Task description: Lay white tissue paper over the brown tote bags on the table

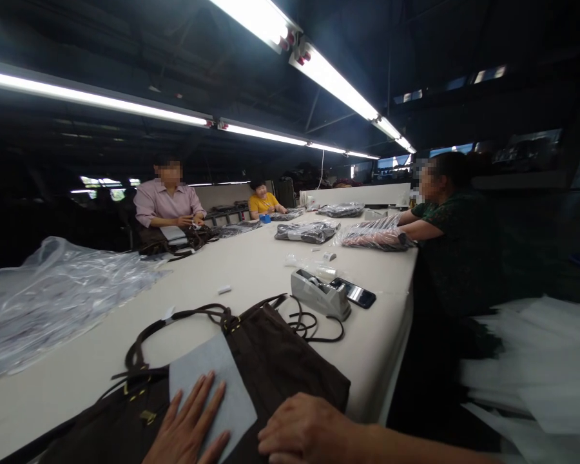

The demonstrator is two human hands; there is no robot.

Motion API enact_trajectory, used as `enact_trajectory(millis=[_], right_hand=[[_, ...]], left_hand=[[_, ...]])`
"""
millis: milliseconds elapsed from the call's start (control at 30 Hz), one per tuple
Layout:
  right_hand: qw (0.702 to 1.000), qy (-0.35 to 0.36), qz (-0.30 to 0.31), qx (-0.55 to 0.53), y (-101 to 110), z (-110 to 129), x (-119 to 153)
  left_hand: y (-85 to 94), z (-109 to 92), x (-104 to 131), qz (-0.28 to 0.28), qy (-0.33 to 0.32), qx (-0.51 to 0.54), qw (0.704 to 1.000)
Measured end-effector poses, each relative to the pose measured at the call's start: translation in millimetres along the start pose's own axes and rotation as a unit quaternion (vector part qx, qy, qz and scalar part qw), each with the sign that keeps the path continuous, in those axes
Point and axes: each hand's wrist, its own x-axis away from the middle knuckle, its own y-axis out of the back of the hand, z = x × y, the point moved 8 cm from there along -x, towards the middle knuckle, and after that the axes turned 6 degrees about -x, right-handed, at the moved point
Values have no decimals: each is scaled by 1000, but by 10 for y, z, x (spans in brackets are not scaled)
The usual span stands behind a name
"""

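**Two hands flat on a brown garment**

The left hand lies open, fingers spread, on a grey-white paper sheet that rests on the dark brown garment at the near edge of the table. The right hand sits just right of the sheet, knuckles up, pressing the cloth; it seems loosely curled and gripping nothing, though its fingertips are hard to see. The sheet's long axis runs from near right to far left, and the left hand is the one on it. The garment's straps trail to the far left. Beyond them stand a tape dispenser and a phone, well apart from both hands.
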Motion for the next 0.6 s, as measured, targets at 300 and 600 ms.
enact_trajectory(millis=[300, 600], right_hand=[[988, -12, -54, 142, 46, 398, 1323], [975, 95, -193, -48, 350, 958, 777]], left_hand=[[41, -40, -81, 167, 83, 117, 975], [160, -74, -76, 188, 115, 149, 964]])
